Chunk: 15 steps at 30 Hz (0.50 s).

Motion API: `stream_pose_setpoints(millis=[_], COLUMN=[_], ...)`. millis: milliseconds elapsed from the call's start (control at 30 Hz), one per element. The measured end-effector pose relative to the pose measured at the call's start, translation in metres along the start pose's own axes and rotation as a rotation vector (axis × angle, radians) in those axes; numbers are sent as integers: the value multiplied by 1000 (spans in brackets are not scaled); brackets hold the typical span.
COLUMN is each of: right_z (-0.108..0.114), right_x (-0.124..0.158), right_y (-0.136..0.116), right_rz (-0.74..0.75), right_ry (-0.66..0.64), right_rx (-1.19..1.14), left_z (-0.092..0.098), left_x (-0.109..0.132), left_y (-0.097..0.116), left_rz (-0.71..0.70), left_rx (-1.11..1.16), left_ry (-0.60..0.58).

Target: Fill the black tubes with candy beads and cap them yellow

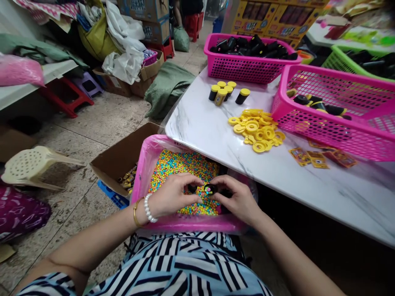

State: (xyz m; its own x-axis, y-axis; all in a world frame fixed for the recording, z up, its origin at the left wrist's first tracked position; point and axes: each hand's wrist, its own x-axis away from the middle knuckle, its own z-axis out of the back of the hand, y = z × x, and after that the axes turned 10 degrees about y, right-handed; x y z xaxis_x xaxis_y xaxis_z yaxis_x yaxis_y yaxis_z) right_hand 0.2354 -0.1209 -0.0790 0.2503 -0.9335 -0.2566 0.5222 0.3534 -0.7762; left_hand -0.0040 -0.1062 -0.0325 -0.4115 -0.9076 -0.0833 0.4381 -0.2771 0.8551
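Over a pink tray (142,181) of candy beads (182,170), the left hand (171,195) and right hand (237,200) close their fingertips on a small black tube (210,189).
The tube sits just above the beads, with pink and green showing at its open end, and a second dark tube (192,188) lies by the left fingers. A pearl bracelet (149,209) and gold bangle (136,211) circle the left wrist. On the marble-patterned surface (197,123) beside the tray lie yellow rings (256,130), yellow-capped black tubes (222,92) and printed cards (317,159). A pink basket (243,70) and a second pink basket (336,139) hold more black tubes. A cardboard box (117,164) stands on the floor (92,123) left of the tray.
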Motion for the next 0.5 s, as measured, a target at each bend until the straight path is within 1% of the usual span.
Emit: stream_pose_setpoints(millis=[100, 133, 200, 267, 367, 433, 500], right_z=[2, 3, 4, 4, 0, -5, -12], right_x=[0, 0, 0, -1, -2, -3, -5], right_y=[2, 2, 1, -2, -11, -17, -24], right_rz=[66, 56, -24, -138, -257, -265, -241], right_ry=[9, 6, -6, -26, -23, 42, 126], right_rx=[47, 42, -12, -155, -470, -619, -678], left_z=[-2, -3, -4, -4, -4, -4, -4], left_x=[1, 2, 2, 2, 2, 1, 0], left_y=[-3, -5, -8, -9, -2, 6, 13], left_rz=[-35, -41, -43, -39, -36, -61, -109], left_rx=[-20, -26, -25, -13, 4, 7, 7], left_ry=[17, 19, 16, 8, 4, 31, 91])
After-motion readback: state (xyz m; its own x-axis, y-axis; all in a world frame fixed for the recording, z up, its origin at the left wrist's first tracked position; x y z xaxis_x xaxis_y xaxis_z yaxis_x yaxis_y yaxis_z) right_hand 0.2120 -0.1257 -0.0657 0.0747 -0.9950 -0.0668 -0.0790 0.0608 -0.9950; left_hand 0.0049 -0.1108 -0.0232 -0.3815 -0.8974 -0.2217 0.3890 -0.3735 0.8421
